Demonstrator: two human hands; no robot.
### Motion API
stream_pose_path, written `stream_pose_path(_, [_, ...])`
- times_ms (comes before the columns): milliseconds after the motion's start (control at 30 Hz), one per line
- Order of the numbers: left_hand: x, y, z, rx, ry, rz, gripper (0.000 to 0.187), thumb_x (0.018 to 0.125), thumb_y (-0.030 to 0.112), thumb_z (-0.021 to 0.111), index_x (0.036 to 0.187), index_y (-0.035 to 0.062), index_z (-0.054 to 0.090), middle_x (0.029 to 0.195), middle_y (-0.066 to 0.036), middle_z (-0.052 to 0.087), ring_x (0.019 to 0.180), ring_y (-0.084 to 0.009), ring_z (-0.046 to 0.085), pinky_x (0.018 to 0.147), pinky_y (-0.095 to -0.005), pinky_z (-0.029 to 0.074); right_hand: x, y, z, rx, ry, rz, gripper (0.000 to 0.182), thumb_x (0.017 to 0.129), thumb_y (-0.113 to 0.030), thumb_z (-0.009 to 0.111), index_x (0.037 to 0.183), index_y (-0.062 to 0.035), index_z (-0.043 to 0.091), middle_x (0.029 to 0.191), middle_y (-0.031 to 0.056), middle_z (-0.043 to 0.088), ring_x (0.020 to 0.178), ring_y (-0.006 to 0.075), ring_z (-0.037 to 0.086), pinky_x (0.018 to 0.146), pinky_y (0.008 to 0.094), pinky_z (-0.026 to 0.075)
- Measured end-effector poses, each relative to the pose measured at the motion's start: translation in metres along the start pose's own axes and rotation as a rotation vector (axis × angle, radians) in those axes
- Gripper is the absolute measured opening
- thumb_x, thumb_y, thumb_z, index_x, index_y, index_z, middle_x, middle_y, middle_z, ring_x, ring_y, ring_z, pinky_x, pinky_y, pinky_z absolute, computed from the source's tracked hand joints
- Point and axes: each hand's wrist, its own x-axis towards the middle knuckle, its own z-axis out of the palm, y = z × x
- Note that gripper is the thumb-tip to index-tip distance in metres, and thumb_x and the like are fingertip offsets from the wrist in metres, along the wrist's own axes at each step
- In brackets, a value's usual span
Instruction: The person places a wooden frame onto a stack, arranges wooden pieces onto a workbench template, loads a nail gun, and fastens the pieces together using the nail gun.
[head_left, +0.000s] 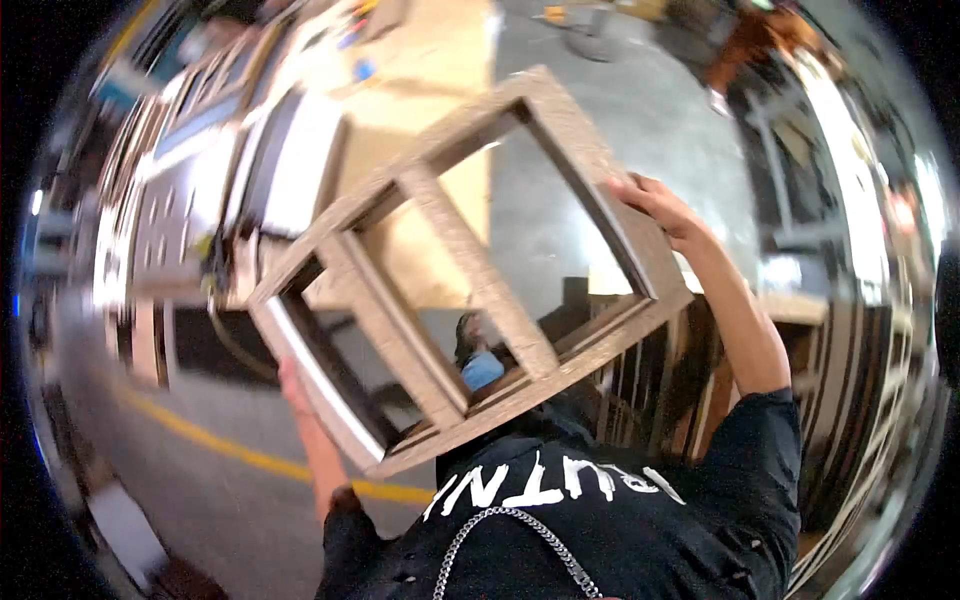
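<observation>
A light brown wooden cabinet frame (pixel 480 270), with three openings divided by two inner rails, is lifted in front of my chest and tilted, its right end higher. My right hand (pixel 662 210) is closed over the frame's right side, fingers on the outer edge. On the lower left side, my left hand (pixel 292 385) presses against the frame's outer face; most of its fingers are hidden behind it. Through the openings I see the floor, a wooden panel and part of my shirt.
A work table with a light plywood top (pixel 420 45) stands ahead to the left, with white panels (pixel 300 160) beside it. Several boards (pixel 850 370) stand upright at the right. A yellow floor line (pixel 220 445) runs at lower left. Another person (pixel 760 50) is at the upper right.
</observation>
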Motion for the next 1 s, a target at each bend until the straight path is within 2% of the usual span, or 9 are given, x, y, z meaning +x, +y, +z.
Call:
stream_pose_path(67, [-0.027, -0.035, -0.008, -0.056, 0.258, -0.022, 0.064, 0.088, 0.051, 0.055, 0.132, 0.0039, 0.049, 0.117, -0.013, 0.059, 0.098, -0.0276, 0.06, 0.087, -0.0406, 0.051, 0.03, 0.019, 0.018, -0.016, -0.088, 0.044, 0.079, 0.079, -0.056, 0.069, 0.127, 0.0048, 0.053, 0.105, 0.0122, 0.063, 0.087, 0.0165, 0.062, 0.074, 0.031, 0.05])
stream_pose_path(133, [-0.039, -0.062, -0.021, -0.345, 0.091, -0.068, 0.063, 0.089, 0.051, 0.057, 0.132, 0.0047, 0.049, 0.116, -0.011, 0.059, 0.099, -0.0245, 0.06, 0.087, -0.0381, 0.051, 0.043, 0.024, 0.015, -0.055, -0.08, 0.1, 0.079, 0.08, -0.057, 0.067, 0.129, 0.0041, 0.052, 0.102, 0.0115, 0.063, 0.085, 0.0166, 0.062, 0.074, 0.0318, 0.05])
stream_pose_path(367, [-0.085, 0.032, 0.074, -0.046, 0.169, -0.226, 0.06, 0.097, 0.048, 0.041, 0.143, 0.0095, 0.039, 0.136, -0.012, 0.048, 0.122, -0.023, 0.047, 0.107, -0.0374, 0.036, 0.03, 0.033, 0.004, -0.028, 0.041, 0.168, 0.063, 0.087, -0.046, 0.066, 0.127, 0.0011, 0.052, 0.101, 0.0084, 0.064, 0.08, 0.0128, 0.062, 0.069, 0.027, 0.053])
stream_pose_path(400, [-0.059, -0.008, 0.04, 0.124, 0.134, 0.121, 0.062, 0.094, 0.049, 0.044, 0.142, 0.0086, 0.04, 0.135, -0.013, 0.049, 0.121, -0.0255, 0.049, 0.105, -0.0379, 0.038, 0.026, 0.04, -0.008, -0.056, 0.02, 0.109, 0.065, 0.087, -0.047, 0.066, 0.127, 0.0025, 0.052, 0.102, 0.0097, 0.064, 0.084, 0.0132, 0.062, 0.072, 0.0276, 0.052])
stream_pose_path(467, [0.009, -0.007, 0.006, -0.039, 0.038, -0.094, 0.062, 0.093, 0.045, 0.044, 0.141, 0.0065, 0.041, 0.134, -0.014, 0.05, 0.119, -0.028, 0.051, 0.103, -0.0392, 0.041, -0.016, 0.026, -0.019, -0.059, 0.115, 0.041, 0.076, 0.081, -0.055, 0.067, 0.127, 0.0041, 0.053, 0.108, 0.0139, 0.063, 0.091, 0.0186, 0.062, 0.079, 0.0307, 0.051])
stream_pose_path(500, [-0.002, 0.014, 0.069, 0.045, -0.086, 0.181, 0.058, 0.095, 0.04, 0.042, 0.135, -0.0029, 0.043, 0.122, -0.015, 0.056, 0.11, -0.0263, 0.055, 0.098, -0.0402, 0.044, -0.049, 0.001, -0.02, -0.2, 0.222, 0.046, 0.082, 0.08, -0.06, 0.065, 0.129, 0.0041, 0.051, 0.115, 0.0184, 0.061, 0.102, 0.0242, 0.06, 0.09, 0.0353, 0.047])
stream_pose_path(533, [0.059, 0.011, 0.015, 0.137, -0.181, 0.086, 0.065, 0.093, 0.046, 0.044, 0.142, 0.0029, 0.04, 0.135, -0.014, 0.049, 0.119, -0.0295, 0.05, 0.104, -0.0399, 0.04, -0.078, -0.009, -0.024, -0.169, 0.26, 0.053, 0.089, 0.079, -0.064, 0.063, 0.134, 0.0041, 0.047, 0.123, 0.022, 0.058, 0.115, 0.0283, 0.055, 0.1, 0.0377, 0.041])
stream_pose_path(633, [0.134, 0.055, 0.051, 0.217, -0.217, 0.108, 0.059, 0.097, 0.041, 0.039, 0.143, 0.0024, 0.038, 0.142, -0.012, 0.044, 0.125, -0.0275, 0.047, 0.109, -0.0372, 0.035, -0.158, -0.012, -0.034, -0.051, 0.467, 0.06, 0.091, 0.079, -0.063, 0.063, 0.137, 0.0038, 0.044, 0.128, 0.0222, 0.055, 0.121, 0.0295, 0.051, 0.102, 0.0375, 0.039])
stream_pose_path(1000, [0.131, 0.135, 0.473, 0.404, -1.187, 0.199, 0.057, 0.099, 0.039, 0.037, 0.143, 0.0035, 0.038, 0.142, -0.009, 0.045, 0.127, -0.0224, 0.045, 0.11, -0.0353, 0.034, -0.423, 0.03, 0.0, 0.255, 1.189, -0.145, 0.064, 0.089, -0.054, 0.054, 0.124, -0.0004, 0.056, 0.112, 0.0109, 0.062, 0.1, 0.0208, 0.058, 0.089, 0.0309, 0.044])
